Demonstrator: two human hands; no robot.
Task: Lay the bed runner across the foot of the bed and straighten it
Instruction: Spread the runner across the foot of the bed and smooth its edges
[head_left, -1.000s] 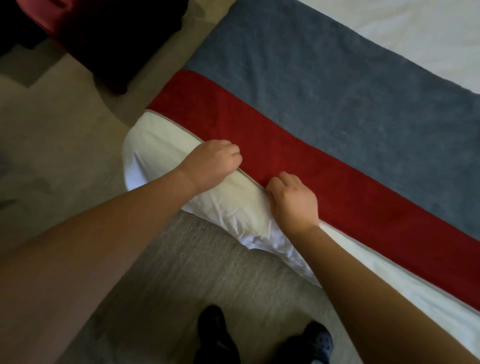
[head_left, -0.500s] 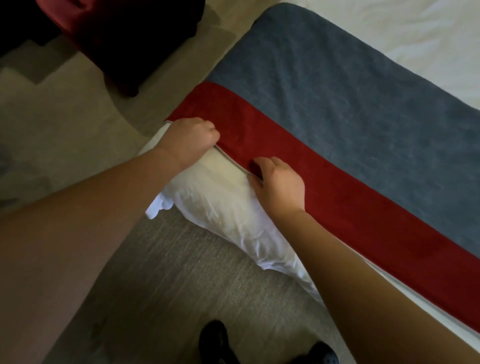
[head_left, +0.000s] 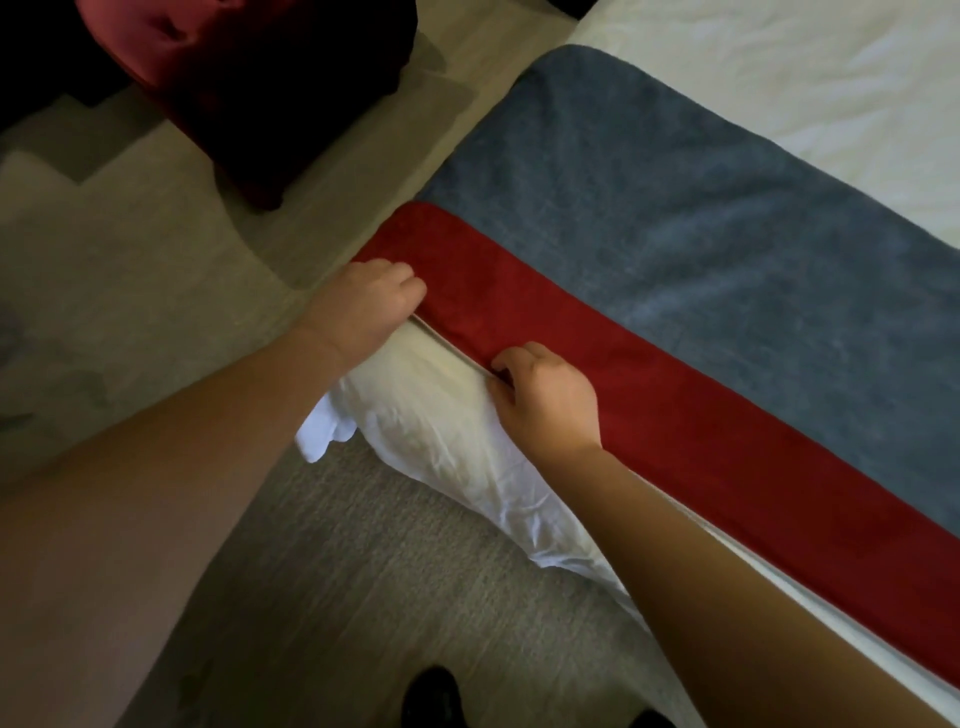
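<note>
white bed (head_left: 779, 67), left hand (head_left: 371, 306) and right hand (head_left: 545, 402) pinching bed runner (head_left: 675, 322) edge

Over the last second the left hand (head_left: 371, 304) has slid along the near edge of the bed runner (head_left: 675, 322) toward its end at the bed's corner, where a second ago it sat further in with bare white sheet (head_left: 441, 415) beyond it. The right hand (head_left: 545, 400) has followed the same way along that edge. The red band's end now reaches the corner, covering sheet that showed before.
</note>
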